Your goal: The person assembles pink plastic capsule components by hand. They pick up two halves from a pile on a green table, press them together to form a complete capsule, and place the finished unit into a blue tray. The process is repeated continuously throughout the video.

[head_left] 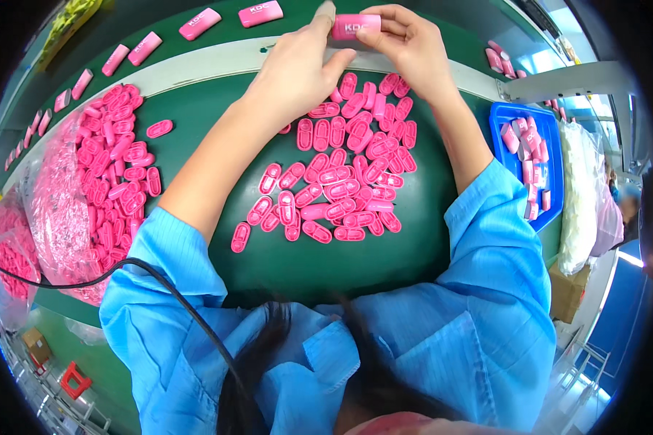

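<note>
While the right hand (417,47) pinches a glossy pink-to-white case (348,27) between thumb and fingers, the left hand (294,69) spreads its thumb from its forefinger beside the case's left end; contact there is unclear. Beyond the pale rail (218,61), similar cases lie spaced out. Nearer, pink oval shells (337,132) cover the green worktable (413,250), between a clear plastic bag (62,196) and a blue tray (555,148).

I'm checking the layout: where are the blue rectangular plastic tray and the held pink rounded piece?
Blue rectangular plastic tray (553,163): head view, bare inner part, right side.
Held pink rounded piece (352,26): head view, middle of its face.
</note>
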A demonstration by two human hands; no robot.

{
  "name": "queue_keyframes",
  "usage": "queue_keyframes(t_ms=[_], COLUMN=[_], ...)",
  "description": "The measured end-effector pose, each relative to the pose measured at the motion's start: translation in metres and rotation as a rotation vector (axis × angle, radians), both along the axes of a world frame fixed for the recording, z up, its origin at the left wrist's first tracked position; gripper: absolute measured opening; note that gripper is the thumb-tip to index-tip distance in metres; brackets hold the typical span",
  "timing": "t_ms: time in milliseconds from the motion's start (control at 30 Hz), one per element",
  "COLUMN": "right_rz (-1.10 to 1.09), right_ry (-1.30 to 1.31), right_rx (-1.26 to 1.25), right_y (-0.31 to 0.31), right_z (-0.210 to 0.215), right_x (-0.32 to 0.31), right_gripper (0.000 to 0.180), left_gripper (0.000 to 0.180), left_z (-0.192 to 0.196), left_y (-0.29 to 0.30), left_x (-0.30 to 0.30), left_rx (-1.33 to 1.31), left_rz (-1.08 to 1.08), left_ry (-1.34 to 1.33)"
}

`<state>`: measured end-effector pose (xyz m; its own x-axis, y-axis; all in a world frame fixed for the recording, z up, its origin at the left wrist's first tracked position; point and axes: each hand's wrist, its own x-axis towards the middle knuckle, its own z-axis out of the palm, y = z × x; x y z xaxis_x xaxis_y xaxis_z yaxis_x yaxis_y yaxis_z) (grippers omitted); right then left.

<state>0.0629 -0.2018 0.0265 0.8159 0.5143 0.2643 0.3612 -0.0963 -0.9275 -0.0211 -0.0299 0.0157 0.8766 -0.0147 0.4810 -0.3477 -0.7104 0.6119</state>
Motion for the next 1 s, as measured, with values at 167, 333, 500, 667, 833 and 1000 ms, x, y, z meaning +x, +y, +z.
queue_keyframes(t_ms=[167,333,500,667,833,1000], right_rz=[-0.155,-0.199,0.587,0.554,0.235,0.118], right_ry=[-0.147,-0.407,-0.776,-1.138,-1.207,-1.183], right_rx=[-0.232,-0.208,-0.137,-0.232,-0.375,-0.276], right_y=[-0.004,0.009,0.034,0.050,0.048,0.025], right_z=[-0.022,0.015,0.014,-0.014,-0.013,0.019], right_x=[0.060,0.004,-0.142,-0.179,-0.148,-0.093], right_gripper=[0.033,0.024,0.014,0.016,0.017,0.016], left_gripper=[0.034,0.023,0.019,0.024,0.028,0.028], left_z=[0.014,0.039,0.039,0.001,-0.002,-0.005], left_y=[0.035,0.059,0.053,0.068,0.023,0.000], left_x=[0.001,-0.054,-0.055,-0.026,0.004,0.032], left_rx=[0.102,0.224,0.142,-0.342,-0.613,-0.714], left_rz=[-0.065,-0.264,-0.312,-0.279,-0.114,-0.157], left_ry=[-0.110,0.272,0.485,0.463,0.420,0.384])
